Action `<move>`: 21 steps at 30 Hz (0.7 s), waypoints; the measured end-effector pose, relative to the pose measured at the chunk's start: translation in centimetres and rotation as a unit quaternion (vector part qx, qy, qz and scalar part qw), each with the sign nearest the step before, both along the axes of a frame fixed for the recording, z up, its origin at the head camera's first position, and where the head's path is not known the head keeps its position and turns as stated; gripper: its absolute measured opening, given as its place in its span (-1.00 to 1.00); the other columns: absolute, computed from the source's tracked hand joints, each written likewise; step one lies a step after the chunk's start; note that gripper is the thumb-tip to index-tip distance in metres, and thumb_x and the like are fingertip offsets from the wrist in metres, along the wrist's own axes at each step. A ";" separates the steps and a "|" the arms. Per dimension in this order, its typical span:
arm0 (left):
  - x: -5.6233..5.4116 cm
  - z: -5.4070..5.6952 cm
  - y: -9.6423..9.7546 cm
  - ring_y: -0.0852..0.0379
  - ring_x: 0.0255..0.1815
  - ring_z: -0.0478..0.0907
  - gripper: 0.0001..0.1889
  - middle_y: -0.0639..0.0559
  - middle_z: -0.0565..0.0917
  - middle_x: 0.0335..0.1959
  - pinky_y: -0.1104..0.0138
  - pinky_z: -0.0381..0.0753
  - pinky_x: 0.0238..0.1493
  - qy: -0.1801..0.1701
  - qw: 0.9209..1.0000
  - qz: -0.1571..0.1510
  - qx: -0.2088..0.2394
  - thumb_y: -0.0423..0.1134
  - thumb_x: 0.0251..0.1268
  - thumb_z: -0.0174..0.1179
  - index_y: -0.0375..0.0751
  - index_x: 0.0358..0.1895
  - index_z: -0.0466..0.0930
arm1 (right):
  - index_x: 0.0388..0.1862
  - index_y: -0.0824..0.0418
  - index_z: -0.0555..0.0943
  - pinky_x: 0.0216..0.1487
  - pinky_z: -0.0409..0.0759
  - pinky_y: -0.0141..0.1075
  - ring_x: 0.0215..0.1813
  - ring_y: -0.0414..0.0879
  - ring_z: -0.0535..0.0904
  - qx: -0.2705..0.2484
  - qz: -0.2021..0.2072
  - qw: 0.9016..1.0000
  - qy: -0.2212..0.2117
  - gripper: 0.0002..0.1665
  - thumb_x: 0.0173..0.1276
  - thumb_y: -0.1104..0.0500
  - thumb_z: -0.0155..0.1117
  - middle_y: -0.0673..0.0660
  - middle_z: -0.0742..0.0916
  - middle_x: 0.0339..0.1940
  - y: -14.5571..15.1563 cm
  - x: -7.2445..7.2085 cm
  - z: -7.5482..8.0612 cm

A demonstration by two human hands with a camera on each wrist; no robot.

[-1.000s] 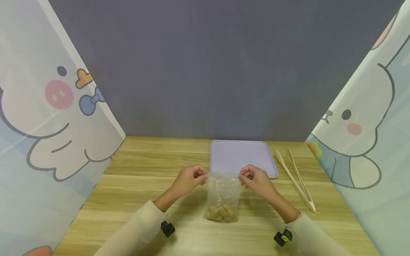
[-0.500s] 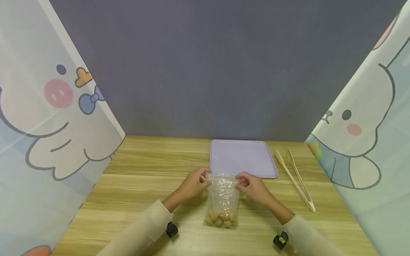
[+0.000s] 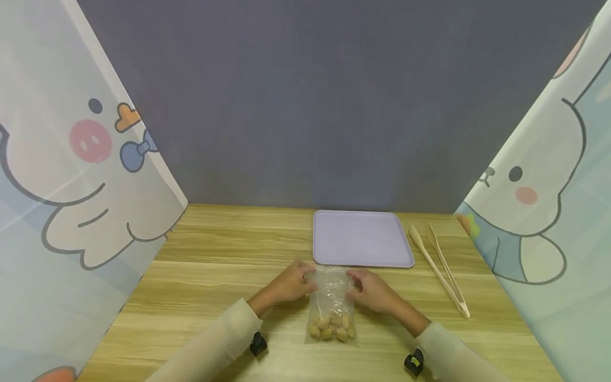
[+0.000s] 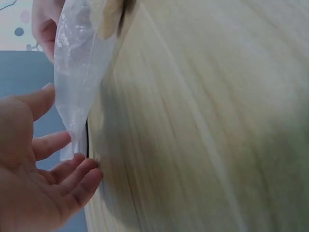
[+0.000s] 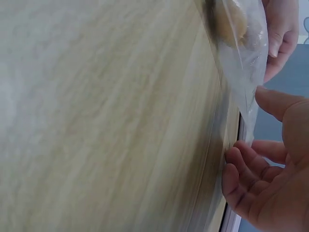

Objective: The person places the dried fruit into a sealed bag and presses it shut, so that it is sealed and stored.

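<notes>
A clear plastic zip bag (image 3: 329, 289) lies on the wooden table, its top toward the purple tray. Several small, rounded yellow-brown lumps (image 3: 332, 324) are gathered in its lower end. At the bag's upper left edge is my left hand (image 3: 292, 281); the left wrist view shows its thumb apart from the index finger, whose tip touches the bag's top corner. My right hand (image 3: 373, 291) is at the upper right edge. In the right wrist view its thumb (image 5: 277, 102) touches the bag's side, and loosely bent fingers reach the bag's top corner.
The flat purple tray (image 3: 363, 239) sits just behind the bag. Right of it, pale wooden tongs (image 3: 440, 270) lie spread on the table (image 3: 229, 249). A grey panel (image 3: 305, 106) stands at the back, with cartoon-printed sheets (image 3: 110, 212) at both sides.
The bag has come down from a raised tilt to lie on the table. Both hands have lowered toward me, their pinch on its top corners loosened. Tray and tongs have not moved.
</notes>
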State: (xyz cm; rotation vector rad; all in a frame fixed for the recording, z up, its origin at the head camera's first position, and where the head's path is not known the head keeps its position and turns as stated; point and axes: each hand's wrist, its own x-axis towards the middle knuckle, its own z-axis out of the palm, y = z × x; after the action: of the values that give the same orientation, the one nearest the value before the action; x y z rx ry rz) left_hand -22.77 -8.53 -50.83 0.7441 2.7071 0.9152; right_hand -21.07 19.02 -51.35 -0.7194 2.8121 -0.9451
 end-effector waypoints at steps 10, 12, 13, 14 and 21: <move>0.1 -0.5 0.0 -0.31 0.38 0.39 -0.31 -0.31 0.46 0.38 -0.19 0.38 0.36 0.042 0.994 -0.007 -0.102 0.13 0.30 0.35 -0.25 0.36 0.53 | 0.30 0.44 0.54 -0.23 0.46 -0.28 -0.28 -0.16 0.40 0.062 -0.002 0.998 0.006 -0.20 0.21 -0.03 0.49 0.03 0.56 -0.37 -0.1 -0.1 0.0; 0.1 -0.6 0.0 -0.33 0.40 0.35 -0.26 -0.29 0.40 0.44 -0.21 0.37 0.33 0.045 0.991 -0.003 -0.127 0.20 0.30 0.31 -0.19 0.41 0.49 | 0.33 0.42 0.53 -0.14 0.52 -0.20 -0.21 -0.14 0.44 0.074 -0.011 0.997 -0.001 -0.15 0.21 -0.07 0.50 0.08 0.61 -0.27 -0.1 -0.1 0.1; 0.1 -0.7 0.0 -0.33 0.41 0.34 -0.24 -0.28 0.38 0.46 -0.22 0.37 0.31 0.049 0.989 -0.003 -0.138 0.23 0.29 0.30 -0.17 0.42 0.48 | 0.35 0.41 0.52 -0.11 0.55 -0.16 -0.19 -0.13 0.46 0.080 -0.014 0.997 -0.004 -0.14 0.21 -0.08 0.50 0.10 0.63 -0.22 -0.1 -0.1 0.0; 0.1 -0.7 0.0 -0.33 0.42 0.33 -0.22 -0.27 0.36 0.48 -0.22 0.36 0.31 0.053 0.987 -0.003 -0.150 0.26 0.28 0.29 -0.14 0.44 0.46 | 0.36 0.40 0.52 -0.08 0.56 -0.12 -0.17 -0.12 0.48 0.083 -0.018 0.996 -0.009 -0.13 0.21 -0.09 0.51 0.13 0.65 -0.18 -0.1 -0.1 0.0; 0.4 -1.1 -0.4 -0.30 0.49 0.25 -0.16 -0.22 0.25 0.58 -0.23 0.29 0.36 0.058 0.980 -0.011 -0.192 0.35 0.27 0.23 -0.01 0.53 0.34 | 0.40 0.37 0.49 -0.11 0.56 -0.12 -0.20 -0.13 0.47 0.102 -0.025 0.994 -0.020 -0.10 0.20 -0.09 0.53 0.16 0.65 -0.15 -0.3 -0.3 -0.2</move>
State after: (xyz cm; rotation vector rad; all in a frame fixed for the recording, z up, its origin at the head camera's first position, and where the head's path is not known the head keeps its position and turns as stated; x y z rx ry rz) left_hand -22.39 -8.92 -51.90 0.7600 2.8416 0.3319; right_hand -21.37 18.76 -51.53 -0.6003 2.8473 -0.6581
